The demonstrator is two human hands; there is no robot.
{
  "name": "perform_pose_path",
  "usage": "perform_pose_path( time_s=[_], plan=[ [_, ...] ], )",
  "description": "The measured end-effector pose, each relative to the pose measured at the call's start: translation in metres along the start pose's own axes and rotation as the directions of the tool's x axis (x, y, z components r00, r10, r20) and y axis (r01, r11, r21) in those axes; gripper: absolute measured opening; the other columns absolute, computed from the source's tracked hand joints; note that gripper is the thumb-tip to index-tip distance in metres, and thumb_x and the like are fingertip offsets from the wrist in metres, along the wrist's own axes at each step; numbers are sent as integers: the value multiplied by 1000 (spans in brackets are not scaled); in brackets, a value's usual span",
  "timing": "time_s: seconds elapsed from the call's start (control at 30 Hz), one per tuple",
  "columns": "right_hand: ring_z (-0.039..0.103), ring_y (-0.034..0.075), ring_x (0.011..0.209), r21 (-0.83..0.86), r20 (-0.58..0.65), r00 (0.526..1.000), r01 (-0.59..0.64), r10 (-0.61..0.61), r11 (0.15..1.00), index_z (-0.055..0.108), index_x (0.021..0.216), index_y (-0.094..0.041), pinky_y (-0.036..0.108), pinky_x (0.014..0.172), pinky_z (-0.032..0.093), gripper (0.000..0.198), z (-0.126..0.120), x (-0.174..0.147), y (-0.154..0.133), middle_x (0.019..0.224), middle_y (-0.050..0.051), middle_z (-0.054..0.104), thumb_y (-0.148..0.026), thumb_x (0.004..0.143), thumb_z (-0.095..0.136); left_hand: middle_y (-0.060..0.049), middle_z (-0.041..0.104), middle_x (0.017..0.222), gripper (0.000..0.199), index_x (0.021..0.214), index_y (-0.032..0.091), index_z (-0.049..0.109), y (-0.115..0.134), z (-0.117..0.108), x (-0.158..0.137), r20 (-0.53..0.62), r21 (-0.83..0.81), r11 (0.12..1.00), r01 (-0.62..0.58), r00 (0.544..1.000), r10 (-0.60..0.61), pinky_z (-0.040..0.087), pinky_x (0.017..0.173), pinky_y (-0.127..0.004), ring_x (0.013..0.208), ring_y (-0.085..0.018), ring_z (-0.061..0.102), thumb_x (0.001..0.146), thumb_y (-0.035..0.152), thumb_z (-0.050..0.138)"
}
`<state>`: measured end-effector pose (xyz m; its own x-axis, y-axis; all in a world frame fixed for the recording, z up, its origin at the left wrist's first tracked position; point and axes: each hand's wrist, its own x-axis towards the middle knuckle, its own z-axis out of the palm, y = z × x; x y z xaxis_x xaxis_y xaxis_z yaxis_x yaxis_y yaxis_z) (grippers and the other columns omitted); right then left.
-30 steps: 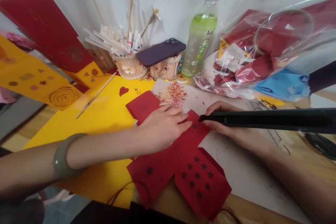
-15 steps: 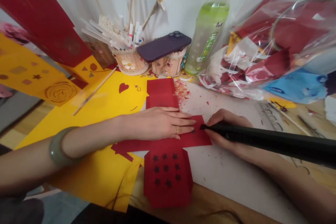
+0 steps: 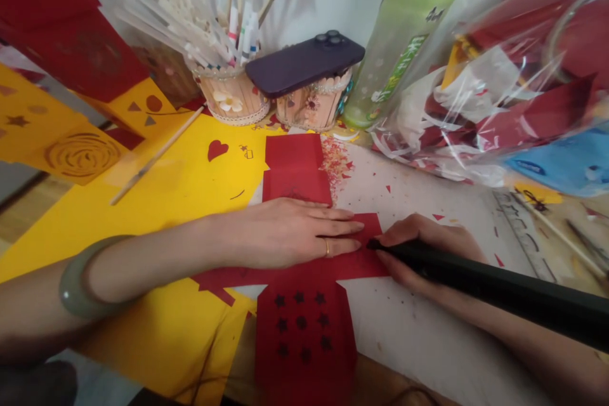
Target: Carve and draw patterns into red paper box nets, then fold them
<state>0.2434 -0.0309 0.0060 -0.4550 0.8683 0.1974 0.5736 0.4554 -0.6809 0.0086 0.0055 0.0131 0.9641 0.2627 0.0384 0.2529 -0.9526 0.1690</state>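
On my feed I've got a brown wooden bench (image 3: 380, 377), big yellow paper sheet (image 3: 185, 190) lying left, flat greyish-white sheet (image 3: 419, 184) beside it, slim pale stick (image 3: 560, 235) farther right.

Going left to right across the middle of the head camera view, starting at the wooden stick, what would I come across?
Wooden stick → red heart → left hand → right hand → blue packet. I left out the red cutout, which runs under the left hand.
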Motion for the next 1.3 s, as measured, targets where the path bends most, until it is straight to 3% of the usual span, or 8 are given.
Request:
perform_pose_path(
  time_s=[0.33,0.77,0.9,1.0,1.13,1.3],
  plan=[
    [48,8,40,5,13,1000,-15,15,1000,54,76,-23,19,40,39,5,0,-1,0,54,-5,59,-20,78,57,-6,39,141,38,131,17,46,0,-2,1,-20,13,1000,-5,1000,6,35,106,-28,129,-14,39,93,15,40],
    [56,11,46,34,57,998,37,-39,999,52,79,-26,23,43,44,8,-2,-1,5,62,-3,63,-20,79,58,-5,35,144,40,134,16,41,0,2,-1,-18,42,999,-14,1000,15,31,108,-26,132,-14,35,95,16,33],
    [55,10,47,90,108,989,93,-102,992,52,81,-25,22,43,43,10,-5,2,10,65,-3,63,-17,79,57,-1,34,144,40,135,18,41,0,1,-2,-3,41,999,-33,999,33,25,111,-25,132,-11,33,96,16,31],
    [51,7,45,94,104,979,165,-175,982,51,82,-23,17,42,40,13,-6,2,13,64,-4,61,-12,79,57,3,34,144,40,134,20,41,1,0,-2,30,44,999,-18,999,17,29,109,-27,133,-12,32,96,16,30],
    [52,6,46,105,86,976,190,-200,976,51,82,-22,15,44,42,14,-4,1,14,63,-4,61,-11,78,57,5,32,145,41,136,24,38,2,-1,-1,75,35,999,30,997,-32,34,106,-30,134,-14,31,96,18,32],
    [53,7,44,97,89,969,222,-230,970,49,83,-23,17,43,43,14,-3,2,12,60,-4,60,-11,79,56,6,31,145,41,137,26,36,2,-2,-1,112,1,999,53,992,-53,29,109,-28,136,-12,25,96,19,32]
  ],
)
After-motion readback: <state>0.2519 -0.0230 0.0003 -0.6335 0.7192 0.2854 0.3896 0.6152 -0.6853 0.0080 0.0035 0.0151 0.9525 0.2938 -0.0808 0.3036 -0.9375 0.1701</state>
